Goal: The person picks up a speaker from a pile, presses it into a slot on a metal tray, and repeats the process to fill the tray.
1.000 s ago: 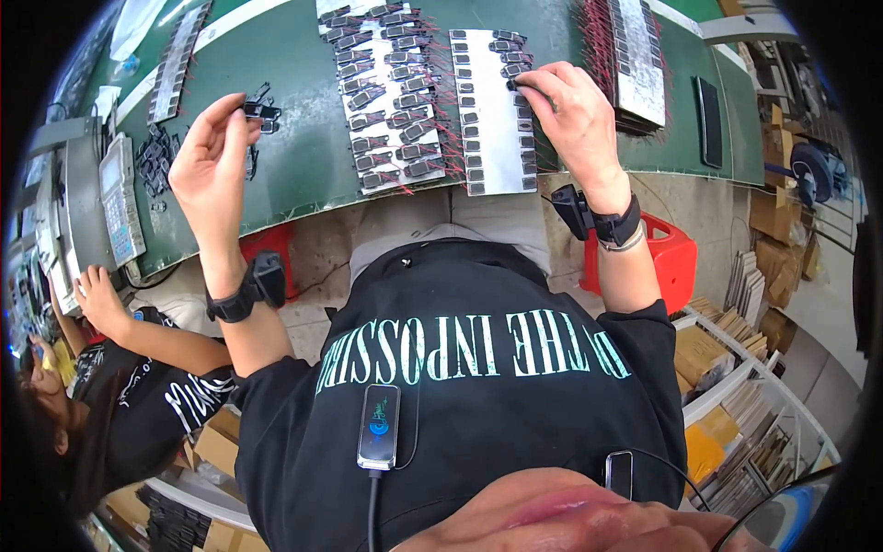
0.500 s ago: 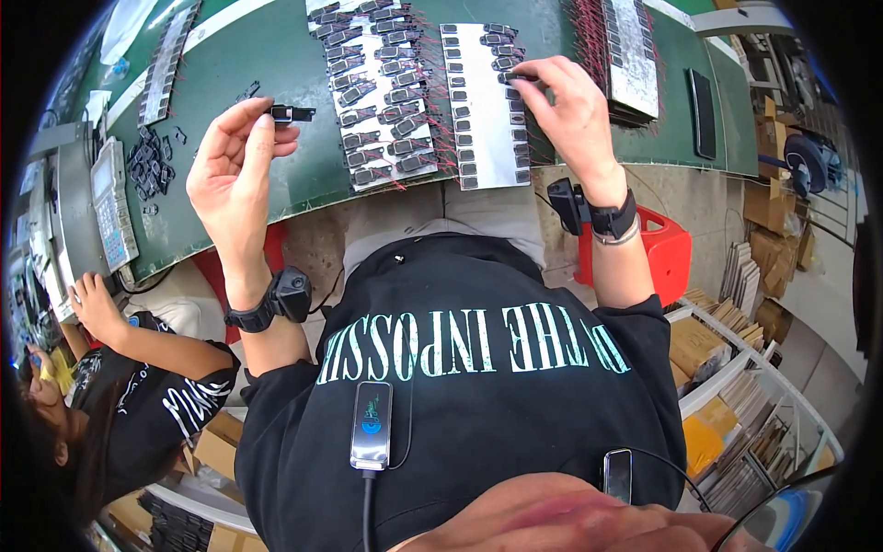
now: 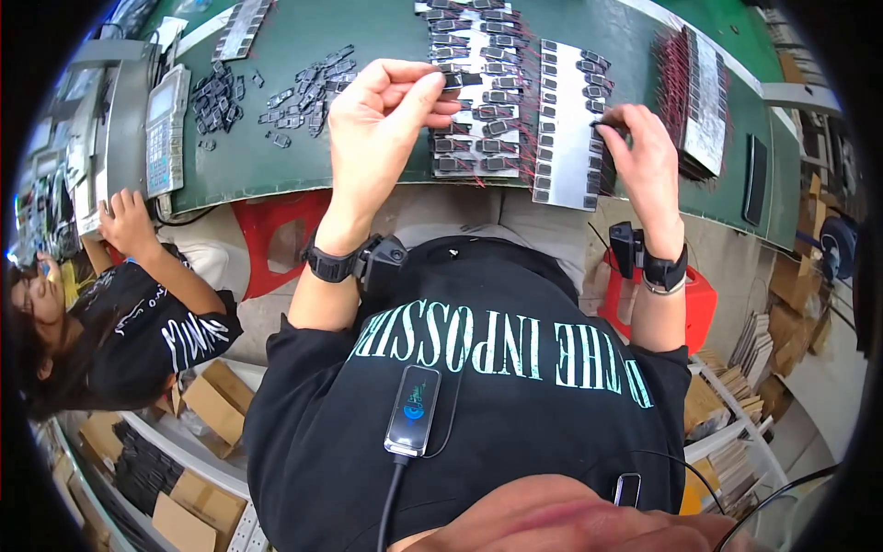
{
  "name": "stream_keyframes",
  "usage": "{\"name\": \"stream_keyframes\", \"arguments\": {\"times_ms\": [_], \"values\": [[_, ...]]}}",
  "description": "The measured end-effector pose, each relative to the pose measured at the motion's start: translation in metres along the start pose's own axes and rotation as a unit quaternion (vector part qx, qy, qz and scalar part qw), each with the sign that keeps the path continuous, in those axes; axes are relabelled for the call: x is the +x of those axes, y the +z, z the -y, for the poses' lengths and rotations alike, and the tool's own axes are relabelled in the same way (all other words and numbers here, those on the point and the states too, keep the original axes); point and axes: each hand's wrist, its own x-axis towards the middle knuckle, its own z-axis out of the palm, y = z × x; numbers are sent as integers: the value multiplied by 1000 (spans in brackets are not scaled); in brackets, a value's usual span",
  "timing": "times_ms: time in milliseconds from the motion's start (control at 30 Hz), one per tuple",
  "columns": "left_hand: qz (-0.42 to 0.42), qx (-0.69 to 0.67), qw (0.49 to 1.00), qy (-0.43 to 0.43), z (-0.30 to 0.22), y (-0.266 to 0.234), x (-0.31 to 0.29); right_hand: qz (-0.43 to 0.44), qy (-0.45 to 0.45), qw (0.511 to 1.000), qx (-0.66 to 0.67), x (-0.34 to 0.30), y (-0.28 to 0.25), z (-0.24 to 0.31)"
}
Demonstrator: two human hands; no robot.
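Note:
My left hand [image 3: 382, 124] is closed in a pinch on a small black rectangular part [image 3: 457, 80], held above a board covered with wired black parts. My right hand [image 3: 644, 152] pinches at the right edge of a long white board [image 3: 570, 110]; a dark bit shows at its fingertips, probably another small part, mostly hidden. Small black parts line both long edges of this board. On its upper right, several stick out with thin red wires. Left of it lies the other board [image 3: 474, 147], carrying two columns of black parts with red wires.
Loose black parts lie in two heaps [image 3: 218, 97] on the green table [image 3: 230, 170]. A stack of wired boards [image 3: 704, 101] and a dark phone-like slab [image 3: 755, 179] lie on the right. A keypad device [image 3: 166, 138] and a co-worker's hand [image 3: 129, 221] are at left.
The view has shifted, so the table appears further right. My left hand has carried its part rightward over the wired board. My right hand has moved a little nearer along the white board's edge.

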Motion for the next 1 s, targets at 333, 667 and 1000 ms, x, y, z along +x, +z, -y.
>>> {"name": "stream_keyframes", "arguments": {"times_ms": [333, 667, 1000], "values": [[25, 38, 999, 10, -1, 31, -3, -71, 79, 898, 427, 15, 3, 96], [67, 6, 998, -8, 3, 38, -7, -7, 111, 885, 451, 19, 10, 84], [80, 29, 996, -16, 3, 38, -9, 8, 63, 887, 457, 19, 14, 69]]}}
